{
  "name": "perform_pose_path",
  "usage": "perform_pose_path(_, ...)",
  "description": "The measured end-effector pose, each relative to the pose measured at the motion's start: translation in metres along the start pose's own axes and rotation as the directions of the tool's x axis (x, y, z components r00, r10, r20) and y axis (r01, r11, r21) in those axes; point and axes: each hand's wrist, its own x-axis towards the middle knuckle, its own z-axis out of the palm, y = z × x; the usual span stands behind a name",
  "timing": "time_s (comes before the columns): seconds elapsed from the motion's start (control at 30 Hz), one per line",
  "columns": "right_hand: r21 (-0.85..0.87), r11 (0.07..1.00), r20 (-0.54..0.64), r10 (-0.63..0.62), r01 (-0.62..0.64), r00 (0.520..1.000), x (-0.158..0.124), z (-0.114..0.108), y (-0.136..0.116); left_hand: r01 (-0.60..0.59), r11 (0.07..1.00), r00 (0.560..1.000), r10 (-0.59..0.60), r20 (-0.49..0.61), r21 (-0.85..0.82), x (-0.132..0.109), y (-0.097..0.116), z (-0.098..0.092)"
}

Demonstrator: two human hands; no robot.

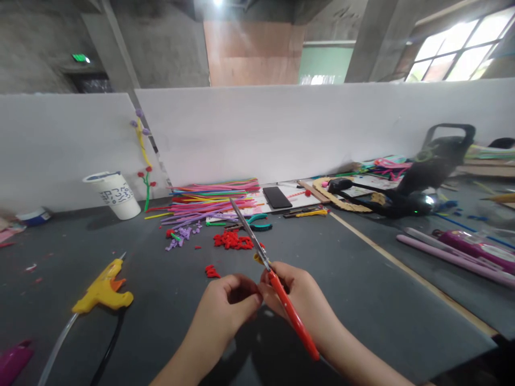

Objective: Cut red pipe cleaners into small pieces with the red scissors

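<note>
My right hand (300, 300) is closed around red-handled scissors (261, 252), whose metal blades point up and away toward the far wall. My left hand (229, 308) is curled with its fingertips pinched right beside the scissors' pivot, holding something small that I cannot make out; a bit of yellow (257, 259) shows at the blades. Both hands hover low over the dark grey table (169, 300). Just beyond them lie small red curled pieces (233, 240) and a smaller red bit (211, 272).
A yellow glue gun (102, 289) with its cord lies at the left. A white paper cup (115, 194) stands near the back wall. A pile of coloured pipe cleaners (213, 201), a black phone (277, 197), teal-handled scissors (255, 221), purple pieces (183, 236) and pink rolls (462, 252) lie around.
</note>
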Motion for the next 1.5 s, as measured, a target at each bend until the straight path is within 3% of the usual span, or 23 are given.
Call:
perform_pose_path(0.13, -0.056, 0.997, -0.006, -0.046, 0.045, 0.999, 0.0, -0.001, -0.002, -0.015, 0.999, 1.0, 0.015, -0.019, 0.029, -0.002, 0.002, 0.0)
perform_pose_path(0.27, -0.26, 0.957, -0.01, -0.132, 0.125, 0.991, -0.004, -0.009, -0.004, -0.083, 0.989, 0.992, 0.071, -0.105, -0.119, -0.003, 0.014, -0.01)
perform_pose_path(0.43, -0.572, 0.8, 0.039, -0.195, 0.182, 0.98, -0.012, -0.016, 0.006, -0.205, 0.934, 0.972, 0.159, -0.174, -0.292, -0.003, 0.019, -0.024)
perform_pose_path(0.57, -0.704, 0.669, 0.07, -0.27, 0.239, 0.96, -0.018, -0.017, 0.019, -0.239, 0.914, 0.966, 0.19, -0.173, -0.328, -0.006, 0.018, -0.025)
perform_pose_path(0.87, -0.778, 0.544, 0.073, -0.417, 0.313, 0.906, -0.021, -0.018, 0.025, -0.235, 0.91, 0.969, 0.189, -0.162, -0.342, -0.006, 0.014, -0.022)
perform_pose_path(1.23, -0.821, 0.456, 0.09, -0.489, 0.342, 0.868, -0.022, -0.018, 0.029, -0.224, 0.922, 0.969, 0.175, -0.177, -0.315, -0.006, 0.014, -0.023)
perform_pose_path(1.5, -0.828, 0.456, 0.073, -0.487, 0.325, 0.87, -0.02, -0.014, 0.031, -0.252, 0.932, 0.952, 0.191, -0.239, -0.26, -0.006, 0.012, -0.021)
